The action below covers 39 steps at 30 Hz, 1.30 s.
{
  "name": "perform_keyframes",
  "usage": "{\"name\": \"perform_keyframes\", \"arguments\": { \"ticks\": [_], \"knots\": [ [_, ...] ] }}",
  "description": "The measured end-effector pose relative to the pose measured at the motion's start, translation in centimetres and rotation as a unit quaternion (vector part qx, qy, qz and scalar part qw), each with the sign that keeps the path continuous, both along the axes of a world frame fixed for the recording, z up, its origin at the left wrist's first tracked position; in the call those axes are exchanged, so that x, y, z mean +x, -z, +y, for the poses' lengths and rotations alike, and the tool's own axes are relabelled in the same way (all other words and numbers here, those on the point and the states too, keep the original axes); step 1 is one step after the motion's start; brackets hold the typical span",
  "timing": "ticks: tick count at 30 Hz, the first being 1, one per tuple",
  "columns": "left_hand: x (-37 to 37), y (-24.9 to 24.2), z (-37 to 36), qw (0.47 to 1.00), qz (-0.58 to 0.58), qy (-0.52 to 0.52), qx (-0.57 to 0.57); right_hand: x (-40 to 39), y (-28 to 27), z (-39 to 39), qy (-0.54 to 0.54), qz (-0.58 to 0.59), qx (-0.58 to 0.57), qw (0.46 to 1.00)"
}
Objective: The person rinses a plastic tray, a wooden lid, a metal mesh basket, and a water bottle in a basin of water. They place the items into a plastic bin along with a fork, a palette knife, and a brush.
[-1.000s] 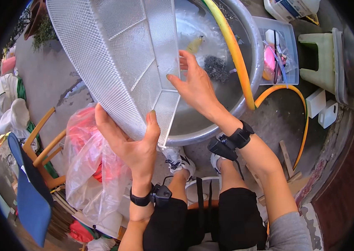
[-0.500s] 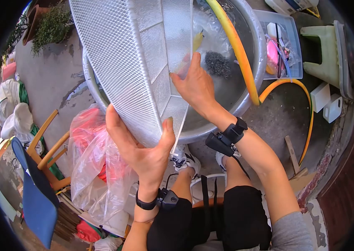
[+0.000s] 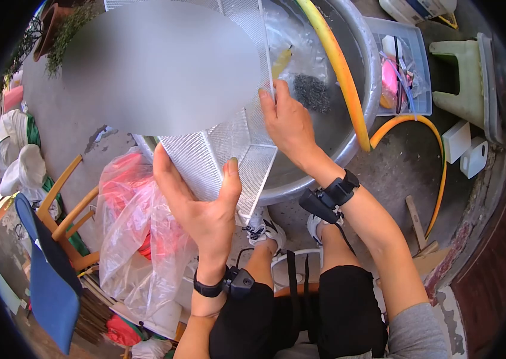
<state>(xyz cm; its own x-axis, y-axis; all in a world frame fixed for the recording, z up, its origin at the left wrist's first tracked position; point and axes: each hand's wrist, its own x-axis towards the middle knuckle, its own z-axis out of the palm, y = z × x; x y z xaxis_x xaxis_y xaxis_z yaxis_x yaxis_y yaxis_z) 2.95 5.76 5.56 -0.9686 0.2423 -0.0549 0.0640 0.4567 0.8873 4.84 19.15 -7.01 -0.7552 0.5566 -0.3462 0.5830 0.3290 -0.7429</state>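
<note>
Mesh basket: pale, metal-looking lattice, open-textured. Basin: smooth grey metal rim, low sheen. Hose: smooth, glossy, plastic or rubber. Scourer: wiry, rough. Bag: clear plastic film, glossy, creased. Floor: matt, concrete-like.

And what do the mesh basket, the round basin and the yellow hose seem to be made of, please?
Mesh basket: probably metal, silvery, with fine regular openings. Round basin: likely metal, with dull grey sheen. Yellow hose: plastic or rubber, smooth, bending in curves.
</note>
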Motion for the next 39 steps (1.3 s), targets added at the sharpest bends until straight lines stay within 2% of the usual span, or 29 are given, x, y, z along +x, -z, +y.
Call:
{"name": "perform_keyframes", "arguments": {
  "ticks": [2,5,9,11,14,17,19,24,26,28,30,32,34,35,36,38,39],
  "knots": [
    [-0.2,0.2,-0.3,1.000,0.005,-0.005,-0.026,0.4,0.2,0.2,0.035,0.059,-0.076,0.995],
    [-0.4,0.3,-0.5,1.000,-0.009,-0.013,-0.004,0.8,0.7,0.0,0.028,0.093,-0.076,0.992],
    [-0.3,0.3,-0.2,0.999,-0.015,-0.027,0.013,0.5,0.6,-0.9,0.034,0.081,-0.066,0.994],
    [-0.2,0.3,-0.2,1.000,0.022,0.007,-0.020,0.4,0.6,-1.2,0.030,0.058,-0.059,0.996],
    [-0.2,0.2,-0.2,1.000,0.013,0.023,-0.013,0.5,0.7,-1.4,0.019,0.048,-0.058,0.997],
    [-0.3,0.5,-0.5,0.999,0.012,0.014,-0.028,1.1,0.9,-1.0,0.000,0.083,-0.039,0.996],
    [-0.6,0.8,-0.5,1.000,-0.011,-0.001,0.002,1.7,0.6,-0.4,0.000,0.089,-0.002,0.996],
    [-1.7,0.2,-0.7,0.998,-0.045,-0.031,0.030,4.7,-5.3,4.1,0.027,0.159,0.058,0.985],
    [-2.5,0.7,-1.4,0.999,-0.032,-0.014,0.041,6.5,-8.3,7.0,0.145,0.189,-0.071,0.969],
    [-3.2,0.3,-1.5,0.999,-0.029,-0.009,0.025,8.9,-9.4,10.9,0.163,0.213,0.065,0.961],
    [-3.7,0.3,-1.3,1.000,-0.013,0.004,0.028,11.5,-10.7,15.0,0.202,0.195,0.135,0.950],
    [-3.9,0.1,-1.3,1.000,-0.004,0.003,0.024,14.7,-11.0,19.4,0.218,0.144,0.206,0.943],
    [-4.0,-0.3,-1.2,1.000,-0.001,0.018,0.020,18.2,-10.1,23.6,0.187,0.013,0.409,0.893],
    [-3.9,-0.6,-1.1,1.000,0.003,0.020,0.013,19.9,-9.4,25.5,0.211,-0.045,0.415,0.884],
    [-4.0,-0.8,-1.0,1.000,0.008,0.022,0.007,21.1,-9.0,26.6,0.219,-0.042,0.419,0.880],
    [-4.2,-1.4,-0.8,0.999,0.004,0.034,0.014,22.7,-8.6,28.9,0.230,-0.155,0.493,0.825],
    [-4.0,-1.7,-1.1,0.999,-0.007,0.040,0.008,23.2,-8.7,29.7,0.223,-0.183,0.493,0.821]
  ]
}}
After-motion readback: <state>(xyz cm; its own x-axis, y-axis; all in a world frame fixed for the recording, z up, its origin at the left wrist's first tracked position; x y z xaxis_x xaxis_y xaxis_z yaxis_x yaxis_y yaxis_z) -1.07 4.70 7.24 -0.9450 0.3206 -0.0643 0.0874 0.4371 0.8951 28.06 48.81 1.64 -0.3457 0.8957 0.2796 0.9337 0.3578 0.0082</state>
